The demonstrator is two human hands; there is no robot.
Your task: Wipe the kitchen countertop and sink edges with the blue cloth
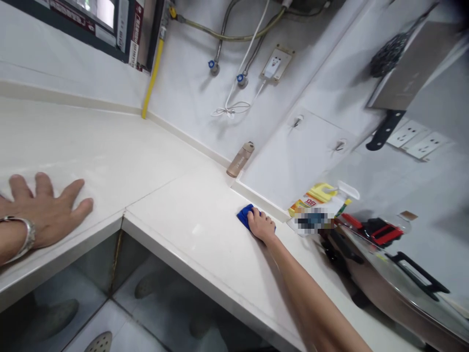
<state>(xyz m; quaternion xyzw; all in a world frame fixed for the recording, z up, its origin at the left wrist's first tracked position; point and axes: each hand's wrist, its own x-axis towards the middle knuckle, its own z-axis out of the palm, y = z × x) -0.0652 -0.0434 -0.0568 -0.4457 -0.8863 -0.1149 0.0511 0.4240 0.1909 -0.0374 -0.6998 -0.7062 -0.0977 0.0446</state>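
Note:
My right hand is closed over a blue cloth, pressed on the white countertop close to the low back ledge. Part of the cloth is hidden under the palm. On the left stretch of the counter my left hand lies flat with its fingers spread, holding nothing. A silver bracelet circles the left wrist. Beyond the cloth, a brown bottle stands in the counter's back corner.
Right of the cloth are a yellow detergent container and a large lidded pan. A cleaver hangs on the wall near sockets. A yellow pipe meets the counter's back edge. The counter's inner corner juts above the floor.

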